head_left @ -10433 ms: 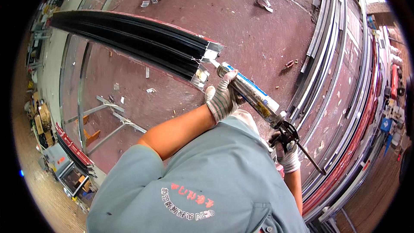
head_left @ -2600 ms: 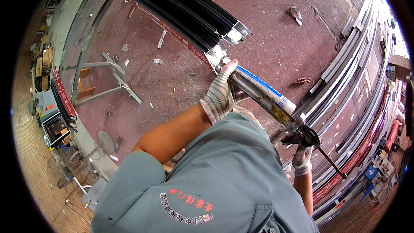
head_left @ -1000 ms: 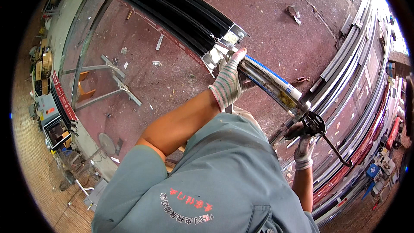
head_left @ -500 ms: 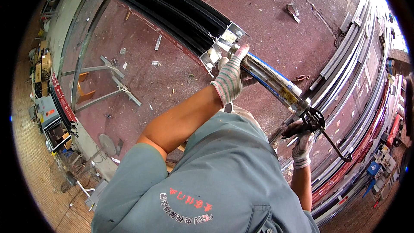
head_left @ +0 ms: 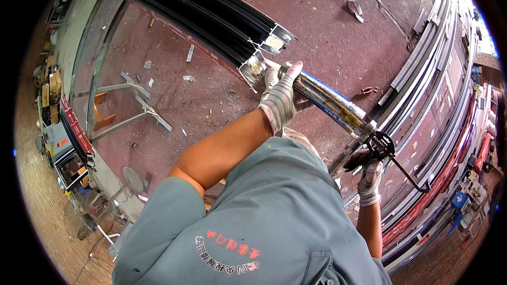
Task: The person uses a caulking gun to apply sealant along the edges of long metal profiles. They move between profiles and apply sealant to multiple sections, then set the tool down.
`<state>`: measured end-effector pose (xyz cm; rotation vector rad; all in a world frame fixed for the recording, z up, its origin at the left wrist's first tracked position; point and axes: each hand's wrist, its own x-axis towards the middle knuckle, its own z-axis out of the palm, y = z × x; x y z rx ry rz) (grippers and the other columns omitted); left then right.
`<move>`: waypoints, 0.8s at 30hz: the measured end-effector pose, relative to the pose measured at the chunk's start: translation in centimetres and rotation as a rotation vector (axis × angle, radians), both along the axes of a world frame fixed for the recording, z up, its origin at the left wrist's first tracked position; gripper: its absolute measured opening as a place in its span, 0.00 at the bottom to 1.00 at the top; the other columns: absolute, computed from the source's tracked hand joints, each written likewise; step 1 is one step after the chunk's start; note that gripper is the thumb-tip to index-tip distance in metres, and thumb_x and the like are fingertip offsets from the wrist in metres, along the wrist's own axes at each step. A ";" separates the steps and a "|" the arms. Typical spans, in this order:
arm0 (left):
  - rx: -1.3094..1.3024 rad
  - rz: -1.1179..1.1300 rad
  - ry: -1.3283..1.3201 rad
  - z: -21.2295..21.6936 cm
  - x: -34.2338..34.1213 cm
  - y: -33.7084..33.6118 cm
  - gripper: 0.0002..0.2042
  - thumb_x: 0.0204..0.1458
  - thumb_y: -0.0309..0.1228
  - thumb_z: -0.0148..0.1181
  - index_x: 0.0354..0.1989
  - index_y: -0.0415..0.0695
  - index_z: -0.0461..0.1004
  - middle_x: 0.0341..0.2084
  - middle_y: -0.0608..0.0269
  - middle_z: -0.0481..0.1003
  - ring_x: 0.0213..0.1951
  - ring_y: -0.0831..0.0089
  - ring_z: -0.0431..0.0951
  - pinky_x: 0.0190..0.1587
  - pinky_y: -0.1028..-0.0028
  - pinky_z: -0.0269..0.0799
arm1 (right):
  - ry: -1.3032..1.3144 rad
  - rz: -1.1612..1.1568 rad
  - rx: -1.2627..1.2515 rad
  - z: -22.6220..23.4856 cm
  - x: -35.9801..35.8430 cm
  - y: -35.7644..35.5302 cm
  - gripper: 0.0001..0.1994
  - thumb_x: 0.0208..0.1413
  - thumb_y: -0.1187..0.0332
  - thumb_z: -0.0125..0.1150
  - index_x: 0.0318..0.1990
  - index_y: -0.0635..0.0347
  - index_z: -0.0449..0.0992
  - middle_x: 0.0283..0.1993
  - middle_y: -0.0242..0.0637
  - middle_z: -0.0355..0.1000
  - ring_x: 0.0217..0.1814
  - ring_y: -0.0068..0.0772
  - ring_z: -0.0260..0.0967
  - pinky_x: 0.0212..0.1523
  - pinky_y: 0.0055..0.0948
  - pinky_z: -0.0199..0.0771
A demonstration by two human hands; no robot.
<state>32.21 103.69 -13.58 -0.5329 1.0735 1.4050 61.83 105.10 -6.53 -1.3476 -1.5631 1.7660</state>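
Observation:
A caulking gun [head_left: 334, 106] with a cartridge in it slants across in front of me. My left hand [head_left: 280, 97], in a striped work glove, grips its front end near the nozzle. At the rear, my gloved right hand [head_left: 369, 175] is wrapped round the black handle, partly hidden by it; a bent pull rod sticks out behind. The nozzle tip points at the cut end of a long black metal profile [head_left: 211, 13]. Pale foam-like filler [head_left: 257, 65] sits in the profile's hollow end chambers. Whether the tip touches the profile I cannot tell.
Long metal profiles [head_left: 422, 92] lie stacked along the right. To the left are a metal frame [head_left: 127, 92], an orange stool-like piece [head_left: 103, 111] and a standing fan [head_left: 87, 219]. Scraps litter the reddish floor [head_left: 206, 111]. A blue box [head_left: 459, 199] lies among tools at far right.
The nozzle has drawn slightly away from the profile's right chamber, and more of the filler and chamber ends shows. The view has shifted a little; both hands keep their hold.

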 end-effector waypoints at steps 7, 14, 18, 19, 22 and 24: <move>0.007 0.025 0.016 -0.1 0.1 0.0 0.20 0.50 0.52 0.66 0.41 0.56 0.67 0.30 0.68 0.72 0.33 0.71 0.78 0.31 0.61 0.81 | 0.011 -0.004 -0.030 -0.1 0.2 0.0 0.40 0.53 0.28 0.46 0.37 0.66 0.73 0.28 0.41 0.74 0.27 0.34 0.75 0.29 0.30 0.76; 0.080 -0.016 0.003 1.5 -1.7 0.1 0.25 0.53 0.46 0.65 0.49 0.50 0.56 0.36 0.63 0.69 0.34 0.67 0.78 0.33 0.57 0.84 | 0.040 -0.035 -0.024 -0.1 -0.9 0.1 0.41 0.52 0.27 0.47 0.38 0.65 0.73 0.31 0.42 0.74 0.29 0.35 0.75 0.29 0.32 0.77; 0.026 -0.016 0.026 1.2 -1.2 0.1 0.20 0.52 0.50 0.64 0.43 0.54 0.63 0.32 0.67 0.71 0.33 0.70 0.78 0.33 0.62 0.82 | 0.026 0.024 -0.029 0.1 -0.4 0.5 0.40 0.52 0.27 0.48 0.38 0.66 0.72 0.33 0.43 0.74 0.29 0.36 0.75 0.30 0.34 0.77; 0.009 -0.027 0.032 1.1 -0.9 0.0 0.18 0.52 0.52 0.64 0.40 0.56 0.67 0.31 0.69 0.72 0.33 0.72 0.78 0.32 0.64 0.82 | 0.019 0.035 -0.032 0.3 -0.3 0.5 0.40 0.52 0.27 0.48 0.38 0.66 0.72 0.33 0.43 0.74 0.29 0.36 0.75 0.30 0.34 0.77; 0.046 0.007 0.013 0.8 -0.1 -0.4 0.18 0.52 0.51 0.65 0.39 0.56 0.67 0.31 0.69 0.71 0.32 0.73 0.78 0.32 0.65 0.83 | 0.087 -0.029 -0.077 0.3 -0.1 0.0 0.36 0.54 0.33 0.53 0.40 0.65 0.72 0.32 0.41 0.74 0.30 0.33 0.74 0.32 0.32 0.75; 0.046 0.041 -0.054 0.3 0.2 -0.4 0.17 0.52 0.50 0.66 0.39 0.57 0.67 0.31 0.70 0.71 0.32 0.73 0.78 0.31 0.65 0.83 | 0.016 -0.008 -0.032 -0.3 0.6 -0.2 0.41 0.52 0.27 0.47 0.38 0.65 0.72 0.31 0.42 0.74 0.28 0.35 0.75 0.30 0.33 0.77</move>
